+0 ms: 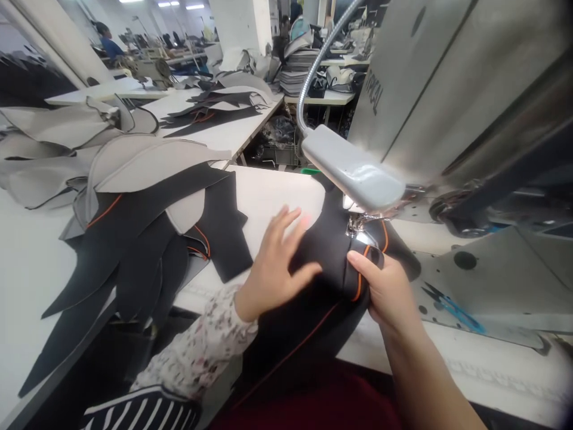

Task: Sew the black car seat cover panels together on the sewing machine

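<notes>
A black fabric piece with orange piping (331, 257) lies under the presser foot (357, 226) of a sewing machine (430, 77) and hangs down over the table's front edge. My right hand (388, 289) grips its edge just in front of the foot, thumb on top beside the orange piping and the other fingers underneath. My left hand (278, 269) is over the fabric's left side with fingers spread and slightly blurred, holding nothing; whether it touches the cloth I cannot tell. A white lamp (353, 167) on a bendy metal neck hides part of the needle area.
Blue-handled scissors (456, 307) lie on the machine bed at right. Stacked black and grey cut pieces (147, 221) cover the table at left. More piles (224, 98) sit on a table behind. A person in blue (111, 45) is far back at left.
</notes>
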{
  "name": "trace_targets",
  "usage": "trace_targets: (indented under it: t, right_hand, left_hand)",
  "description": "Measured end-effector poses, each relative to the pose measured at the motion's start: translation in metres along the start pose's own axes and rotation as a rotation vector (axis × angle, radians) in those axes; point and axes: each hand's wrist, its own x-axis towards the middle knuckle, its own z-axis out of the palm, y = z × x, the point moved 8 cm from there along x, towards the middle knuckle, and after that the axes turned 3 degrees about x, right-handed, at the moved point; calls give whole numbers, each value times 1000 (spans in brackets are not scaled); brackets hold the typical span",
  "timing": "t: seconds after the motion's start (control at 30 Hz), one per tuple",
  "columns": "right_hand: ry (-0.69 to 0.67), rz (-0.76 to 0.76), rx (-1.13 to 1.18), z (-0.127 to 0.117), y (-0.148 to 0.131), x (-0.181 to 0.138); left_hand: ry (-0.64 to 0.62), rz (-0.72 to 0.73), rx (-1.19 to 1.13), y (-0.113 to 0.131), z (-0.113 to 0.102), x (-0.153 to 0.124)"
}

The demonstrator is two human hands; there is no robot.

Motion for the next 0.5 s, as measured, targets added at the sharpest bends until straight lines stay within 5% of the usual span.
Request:
trace_targets:
  t: [0.1,0.17,0.33,0.5]
  right_hand:
    - [-21,-57,-169,-7,-2,3]
    - [4,-134,-413,-13,-11,-1]
    - [282,-406,-770,-34,-48,-16]
    - [293,-479,-763,-35,-54,-15]
  left_hand:
    - [-107,453,428,39,34,-8]
    - [-102,561,519,45,51,-8]
    - [27,511,584,46,64,2]
    - [60,454,602,51,65,1]
